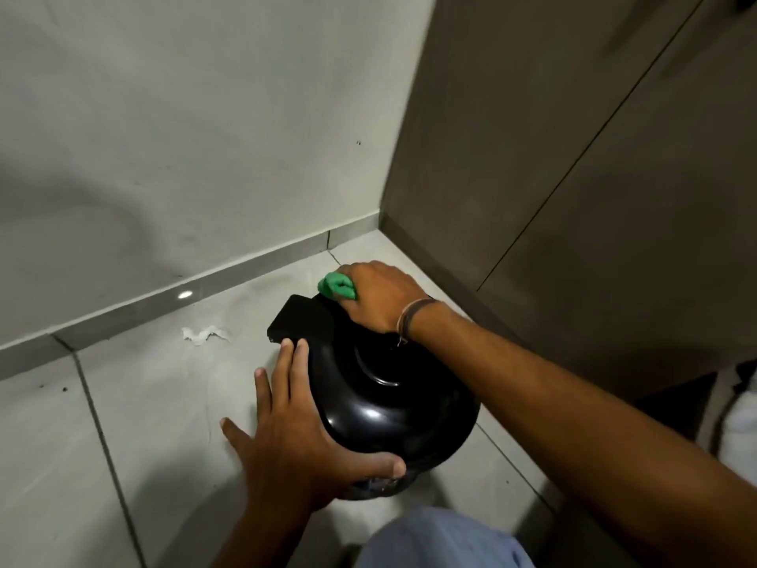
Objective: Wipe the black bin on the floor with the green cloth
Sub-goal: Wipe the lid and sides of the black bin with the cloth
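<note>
A glossy black bin (381, 399) with a domed lid stands on the grey tiled floor in a corner. My left hand (286, 424) is spread against its left side, thumb hooked over the near rim, holding it. My right hand (379, 297) presses a bunched green cloth (338, 286) onto the far edge of the lid, next to the flat black hinge part (301, 321). Only a small bulge of the cloth shows past my fingers.
A white wall with a grey skirting (172, 305) runs behind the bin. Dark brown cabinet doors (573, 198) stand close on the right. A crumpled scrap of white paper (202, 334) lies on the floor left of the bin. My light blue clothing (442, 543) shows at the bottom.
</note>
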The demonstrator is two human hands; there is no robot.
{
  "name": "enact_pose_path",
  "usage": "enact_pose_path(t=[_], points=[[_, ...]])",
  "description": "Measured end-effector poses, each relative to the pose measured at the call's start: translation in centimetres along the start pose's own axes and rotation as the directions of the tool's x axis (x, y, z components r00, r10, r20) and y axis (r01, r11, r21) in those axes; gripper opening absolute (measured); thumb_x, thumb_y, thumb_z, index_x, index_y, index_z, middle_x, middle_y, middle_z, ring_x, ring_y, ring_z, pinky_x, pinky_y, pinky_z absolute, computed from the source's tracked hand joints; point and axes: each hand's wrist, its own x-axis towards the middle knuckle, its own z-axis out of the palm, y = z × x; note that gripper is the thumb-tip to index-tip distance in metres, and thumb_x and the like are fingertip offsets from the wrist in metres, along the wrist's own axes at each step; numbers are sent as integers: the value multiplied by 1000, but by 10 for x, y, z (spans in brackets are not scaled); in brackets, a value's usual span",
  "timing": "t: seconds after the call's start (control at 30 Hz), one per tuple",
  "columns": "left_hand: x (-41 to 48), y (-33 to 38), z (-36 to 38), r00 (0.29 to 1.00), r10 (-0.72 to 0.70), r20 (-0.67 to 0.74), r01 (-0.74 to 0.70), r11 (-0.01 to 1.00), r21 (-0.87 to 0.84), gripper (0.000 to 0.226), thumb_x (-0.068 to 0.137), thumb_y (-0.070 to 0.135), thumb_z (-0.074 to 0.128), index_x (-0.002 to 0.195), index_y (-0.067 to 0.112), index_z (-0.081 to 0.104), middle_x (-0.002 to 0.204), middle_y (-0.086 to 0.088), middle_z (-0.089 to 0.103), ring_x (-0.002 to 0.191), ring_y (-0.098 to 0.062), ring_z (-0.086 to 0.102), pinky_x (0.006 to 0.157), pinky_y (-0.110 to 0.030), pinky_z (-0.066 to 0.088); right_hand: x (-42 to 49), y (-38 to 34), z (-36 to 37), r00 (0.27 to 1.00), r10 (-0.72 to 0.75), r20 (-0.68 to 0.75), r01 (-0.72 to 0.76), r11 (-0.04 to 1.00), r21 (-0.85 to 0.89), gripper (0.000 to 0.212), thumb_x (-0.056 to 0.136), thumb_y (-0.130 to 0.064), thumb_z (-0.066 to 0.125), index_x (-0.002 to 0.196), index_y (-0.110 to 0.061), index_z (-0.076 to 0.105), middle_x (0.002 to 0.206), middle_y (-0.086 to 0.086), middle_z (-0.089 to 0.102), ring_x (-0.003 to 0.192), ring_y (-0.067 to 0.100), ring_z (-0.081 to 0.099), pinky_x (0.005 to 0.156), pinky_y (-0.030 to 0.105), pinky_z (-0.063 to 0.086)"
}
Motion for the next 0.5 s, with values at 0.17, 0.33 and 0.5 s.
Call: enact_pose_path(t=[0.17,0.33,0.5], points=[[-4,4,0,1000,-11,9,11,1000,9,192,2,110,62,164,45,-20,177,22,-18,168,-28,-6,121,-85,10,-16,46,-24,940,340,-1,-340,940,27,40,94,-45,53,115,-13,66,120,19,71,104,40,69,86,41,55],[-8,6,2,1000,12,-11,-12,1000,-9,192,4,111,62,165,43,-18,178,20,-14,168,-31,-5,120,-86,11,-112,54,-2,758,642,-116,-629,766,131,36,93,-39,58,112,-10,67,116,21,72,105,45,69,86,43,56],[-12,5,13,995,-14,-102,17,999,30,190,7,113,59,167,39,-11,180,14,-3,168,-35,3,117,-88,17,-188,-2,34,650,752,-110,-701,649,297,33,99,-42,57,116,-14,62,109,12,73,100,34,70,76,34,49]])
